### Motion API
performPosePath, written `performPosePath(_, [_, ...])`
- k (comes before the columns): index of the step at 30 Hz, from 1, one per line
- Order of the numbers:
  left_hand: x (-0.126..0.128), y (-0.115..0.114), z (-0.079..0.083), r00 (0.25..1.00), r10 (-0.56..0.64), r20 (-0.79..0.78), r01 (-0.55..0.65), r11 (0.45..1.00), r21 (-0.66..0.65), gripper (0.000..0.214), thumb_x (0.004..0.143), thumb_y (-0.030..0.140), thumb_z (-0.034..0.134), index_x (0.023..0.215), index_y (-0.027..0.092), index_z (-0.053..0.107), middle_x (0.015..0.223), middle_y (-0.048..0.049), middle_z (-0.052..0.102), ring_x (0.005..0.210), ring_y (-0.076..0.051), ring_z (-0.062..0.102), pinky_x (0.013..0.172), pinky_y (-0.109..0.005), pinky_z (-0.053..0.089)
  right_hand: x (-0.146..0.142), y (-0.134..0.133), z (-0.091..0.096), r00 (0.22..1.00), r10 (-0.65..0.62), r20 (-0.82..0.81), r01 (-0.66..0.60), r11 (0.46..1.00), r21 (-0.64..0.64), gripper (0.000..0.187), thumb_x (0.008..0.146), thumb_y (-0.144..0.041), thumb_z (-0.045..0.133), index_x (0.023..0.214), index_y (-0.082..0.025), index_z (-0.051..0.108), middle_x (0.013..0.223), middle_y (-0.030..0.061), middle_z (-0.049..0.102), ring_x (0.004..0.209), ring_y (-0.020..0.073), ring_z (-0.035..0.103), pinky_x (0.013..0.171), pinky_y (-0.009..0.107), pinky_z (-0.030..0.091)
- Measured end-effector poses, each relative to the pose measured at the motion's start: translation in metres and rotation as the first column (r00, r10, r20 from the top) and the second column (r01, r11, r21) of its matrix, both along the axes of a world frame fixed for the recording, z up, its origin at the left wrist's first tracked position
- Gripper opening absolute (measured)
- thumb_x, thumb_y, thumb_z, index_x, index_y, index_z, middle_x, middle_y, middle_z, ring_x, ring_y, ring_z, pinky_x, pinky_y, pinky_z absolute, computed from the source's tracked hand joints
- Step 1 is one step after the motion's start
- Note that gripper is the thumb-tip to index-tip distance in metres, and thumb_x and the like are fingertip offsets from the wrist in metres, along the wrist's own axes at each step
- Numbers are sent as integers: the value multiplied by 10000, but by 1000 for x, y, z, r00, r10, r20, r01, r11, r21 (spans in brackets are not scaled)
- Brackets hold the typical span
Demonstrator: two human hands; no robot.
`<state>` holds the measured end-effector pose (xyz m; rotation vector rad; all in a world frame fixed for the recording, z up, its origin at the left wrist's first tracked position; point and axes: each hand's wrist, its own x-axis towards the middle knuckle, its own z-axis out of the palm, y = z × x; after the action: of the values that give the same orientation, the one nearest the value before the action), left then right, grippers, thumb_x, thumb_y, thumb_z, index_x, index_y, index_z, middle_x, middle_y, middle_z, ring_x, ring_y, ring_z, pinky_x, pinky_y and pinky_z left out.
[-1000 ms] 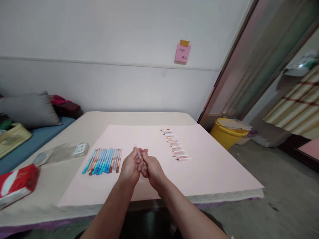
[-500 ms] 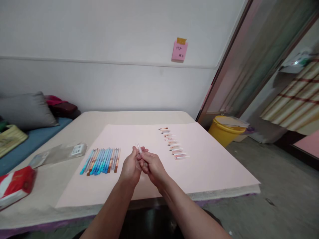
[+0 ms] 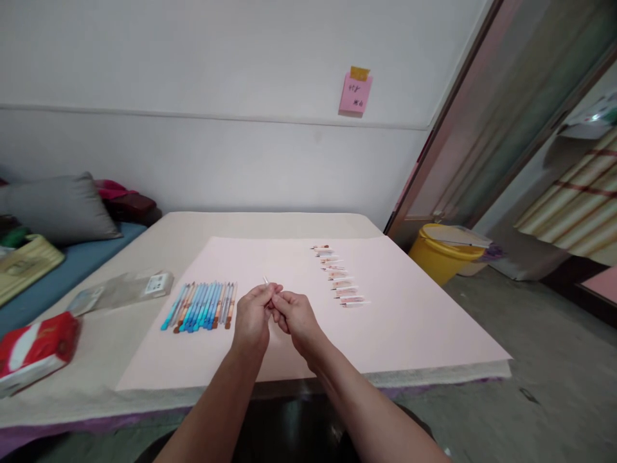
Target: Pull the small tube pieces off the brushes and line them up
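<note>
A: Since half a second back, both hands have risen a touch in the frame and the thin pale stick (image 3: 265,281) pokes out less far above the fingers.

B: Sweeping from the far left: a red tissue pack (image 3: 33,349) sits at the lower left edge of the bench (image 3: 96,360), a grey pillow (image 3: 58,209) behind it in the upper left, then a clear packet with a white label (image 3: 123,290).

A: Next, the row of blue and orange pens (image 3: 200,306), lying side by side on the pink sheet (image 3: 409,315), just left of the hands.

B: Centre frame now. The left hand (image 3: 252,319) is closed, fingertips pinched on that stick, whose tip points up and away.

A: The right hand (image 3: 294,318) is curled up against it, fingertips meeting the left's at the stick. Closed too, though I cannot tell how much of the stick it grips.

B: Right of the hands, a slanting column of small orange-and-white pieces (image 3: 340,284) runs up the sheet, well apart from the pens.

A: Above, a pink note (image 3: 355,92) is stuck on the wall. At the right edge of the bench, a yellow bucket (image 3: 438,254) stands on the floor.
</note>
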<state>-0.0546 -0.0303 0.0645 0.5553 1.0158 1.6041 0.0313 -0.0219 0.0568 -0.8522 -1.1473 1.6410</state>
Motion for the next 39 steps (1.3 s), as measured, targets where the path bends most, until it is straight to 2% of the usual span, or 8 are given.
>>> performPosePath(4, [-1, 0, -1, 1000, -24, 0, 24, 1000, -20, 193, 679, 269, 691, 753, 104, 620, 705, -60, 633, 523, -88, 511, 494, -219, 399, 5, 3, -2, 990, -18, 136, 11, 999, 53, 378, 793, -438, 557, 533, -164, 544, 412, -26, 487, 315, 58, 317, 368, 223, 212])
performPosePath(8, [-5, -2, 4, 998, -59, -15, 59, 998, -34, 234, 728, 330, 653, 859, 144, 597, 629, -4, 563, 571, -103, 545, 539, -217, 431, 20, 14, -4, 928, -169, 331, 100, 971, 215, 439, 821, -495, 508, 538, -167, 577, 428, -7, 523, 357, 81, 399, 404, 220, 302])
performPosePath(11, [-8, -5, 8, 978, -199, -70, 195, 979, -59, 276, 748, 361, 636, 913, 146, 583, 576, 31, 500, 438, -51, 428, 421, -165, 314, 32, 22, -2, 925, -229, 304, 160, 958, 238, 323, 810, -422, 535, 619, -169, 598, 496, -13, 557, 398, 82, 423, 430, 216, 327])
performPosePath(17, [-12, -7, 6, 922, -368, -117, 356, 928, -114, 234, 728, 326, 662, 722, 152, 506, 506, 55, 450, 345, -8, 244, 360, -168, 122, 42, 26, -1, 980, -80, 181, 46, 981, 189, 228, 739, -289, 590, 927, -171, 644, 729, 10, 646, 497, 93, 515, 475, 223, 389])
performPosePath(25, [-15, -1, 2, 982, -180, -51, 176, 981, -77, 254, 648, 267, 741, 642, 125, 530, 512, 49, 449, 398, -20, 331, 372, -161, 228, 36, 15, -9, 966, 3, 258, -47, 985, 168, 141, 759, -288, 574, 715, -154, 578, 590, 1, 612, 460, 94, 515, 446, 207, 392])
performPosePath(30, [-14, 0, 4, 991, -135, 9, 135, 990, -29, 234, 650, 255, 745, 783, 97, 634, 532, 37, 478, 469, -38, 435, 441, -146, 337, 27, 6, -7, 964, 85, 253, -125, 982, 144, 220, 813, -311, 488, 657, -164, 537, 551, -12, 576, 401, 79, 468, 392, 194, 340])
performPosePath(34, [-7, -3, 3, 994, -106, -29, 106, 994, -2, 286, 708, 377, 687, 776, 106, 626, 660, -23, 583, 481, -72, 498, 463, -208, 422, 19, -1, -5, 981, 47, 187, -77, 985, 155, 280, 845, -360, 471, 641, -175, 524, 518, -24, 539, 387, 76, 426, 412, 211, 327])
performPosePath(39, [10, -4, 0, 997, -77, -26, 78, 996, 45, 335, 754, 471, 601, 807, 142, 570, 668, -37, 633, 318, -65, 376, 296, -220, 297, 8, -6, -4, 988, -54, 143, 30, 986, 163, 337, 853, -350, 454, 556, -192, 471, 433, -36, 442, 398, 88, 374, 437, 234, 303])
